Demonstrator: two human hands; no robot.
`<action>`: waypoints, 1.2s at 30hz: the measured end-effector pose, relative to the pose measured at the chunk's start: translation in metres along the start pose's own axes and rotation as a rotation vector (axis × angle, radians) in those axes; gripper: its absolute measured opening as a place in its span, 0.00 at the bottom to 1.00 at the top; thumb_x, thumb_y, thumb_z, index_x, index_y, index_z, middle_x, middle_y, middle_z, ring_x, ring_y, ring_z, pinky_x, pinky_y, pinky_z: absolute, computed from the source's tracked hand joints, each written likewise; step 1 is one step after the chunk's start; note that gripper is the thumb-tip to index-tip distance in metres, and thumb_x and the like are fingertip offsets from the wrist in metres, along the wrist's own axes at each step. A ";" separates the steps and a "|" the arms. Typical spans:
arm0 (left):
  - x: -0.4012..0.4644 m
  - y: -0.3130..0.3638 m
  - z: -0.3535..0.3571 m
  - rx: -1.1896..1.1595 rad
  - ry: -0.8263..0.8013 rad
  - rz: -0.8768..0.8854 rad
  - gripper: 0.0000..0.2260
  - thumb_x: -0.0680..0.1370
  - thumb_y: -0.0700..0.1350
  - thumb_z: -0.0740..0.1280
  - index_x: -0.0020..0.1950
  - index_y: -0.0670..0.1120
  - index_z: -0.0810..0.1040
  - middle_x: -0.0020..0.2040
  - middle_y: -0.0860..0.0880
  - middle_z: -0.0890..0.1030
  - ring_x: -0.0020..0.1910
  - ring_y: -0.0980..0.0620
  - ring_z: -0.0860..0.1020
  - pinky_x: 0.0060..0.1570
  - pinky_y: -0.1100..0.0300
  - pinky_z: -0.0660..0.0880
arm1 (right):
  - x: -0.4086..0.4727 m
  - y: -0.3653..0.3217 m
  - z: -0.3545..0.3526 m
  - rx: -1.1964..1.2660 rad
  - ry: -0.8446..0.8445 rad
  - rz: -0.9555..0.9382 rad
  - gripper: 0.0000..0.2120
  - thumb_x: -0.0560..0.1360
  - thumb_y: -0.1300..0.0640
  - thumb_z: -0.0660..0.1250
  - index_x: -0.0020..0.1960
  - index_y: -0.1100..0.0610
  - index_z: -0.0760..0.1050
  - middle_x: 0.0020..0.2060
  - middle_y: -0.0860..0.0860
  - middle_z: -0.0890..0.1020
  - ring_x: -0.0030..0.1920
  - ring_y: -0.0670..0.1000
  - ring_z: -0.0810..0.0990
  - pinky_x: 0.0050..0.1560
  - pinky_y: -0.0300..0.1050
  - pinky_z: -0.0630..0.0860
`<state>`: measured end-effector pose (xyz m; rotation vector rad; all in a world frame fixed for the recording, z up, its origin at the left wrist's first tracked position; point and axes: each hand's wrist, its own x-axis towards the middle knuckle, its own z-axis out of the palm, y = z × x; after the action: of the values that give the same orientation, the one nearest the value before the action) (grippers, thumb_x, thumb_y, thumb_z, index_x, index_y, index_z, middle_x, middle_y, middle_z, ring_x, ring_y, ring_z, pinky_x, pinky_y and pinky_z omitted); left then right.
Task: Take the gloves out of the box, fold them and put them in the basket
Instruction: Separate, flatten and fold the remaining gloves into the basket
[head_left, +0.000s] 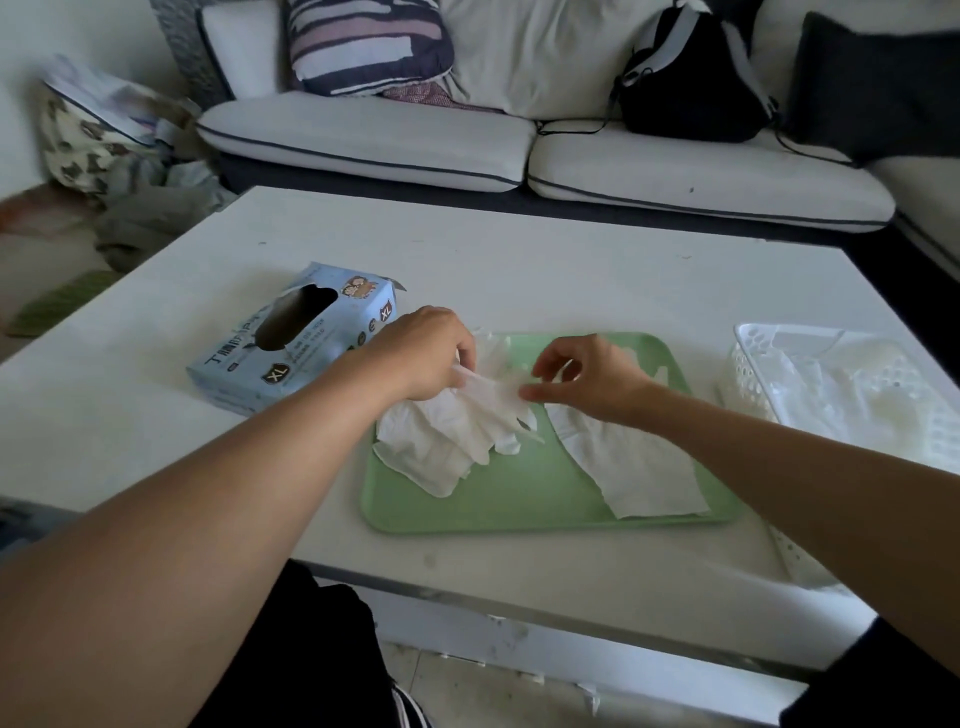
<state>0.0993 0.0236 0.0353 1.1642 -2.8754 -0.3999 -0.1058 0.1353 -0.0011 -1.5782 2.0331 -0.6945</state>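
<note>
Left hand (426, 353) and right hand (587, 376) both pinch one thin white disposable glove (488, 400) — grip clamped — above the flat pale-green plastic tray (519, 499).

We see bare table (545, 270) at twelve o'clock; the box (296, 340) blocks nine o'clock, the basket (852, 415) three, and gloves (452, 441) crowd the tray (519, 499).

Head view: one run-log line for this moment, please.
left hand: pinching glove | right hand: pinching glove | over tray | basket: right
</note>
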 end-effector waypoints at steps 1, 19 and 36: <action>0.000 0.002 -0.001 -0.015 0.036 0.004 0.01 0.76 0.47 0.75 0.47 0.52 0.85 0.54 0.53 0.78 0.56 0.48 0.78 0.58 0.50 0.76 | -0.003 -0.009 0.005 -0.011 -0.024 -0.036 0.18 0.66 0.41 0.79 0.48 0.49 0.81 0.43 0.42 0.83 0.40 0.42 0.80 0.37 0.31 0.73; 0.017 0.089 -0.026 -1.808 -0.169 -0.475 0.08 0.80 0.41 0.63 0.44 0.41 0.79 0.38 0.43 0.81 0.33 0.46 0.80 0.39 0.57 0.79 | -0.051 -0.040 -0.067 0.934 0.001 0.137 0.45 0.63 0.51 0.80 0.75 0.44 0.62 0.64 0.51 0.78 0.56 0.52 0.83 0.45 0.48 0.81; 0.020 0.141 -0.021 -2.021 -0.313 -0.367 0.28 0.87 0.54 0.52 0.66 0.28 0.70 0.56 0.32 0.82 0.45 0.37 0.85 0.48 0.47 0.83 | -0.056 0.001 -0.087 -0.272 0.463 -0.467 0.07 0.71 0.56 0.73 0.49 0.56 0.81 0.40 0.50 0.82 0.40 0.52 0.79 0.41 0.50 0.77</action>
<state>-0.0085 0.1022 0.0881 0.8669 -0.8588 -2.5051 -0.1496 0.1995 0.0676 -2.2646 2.1562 -1.0707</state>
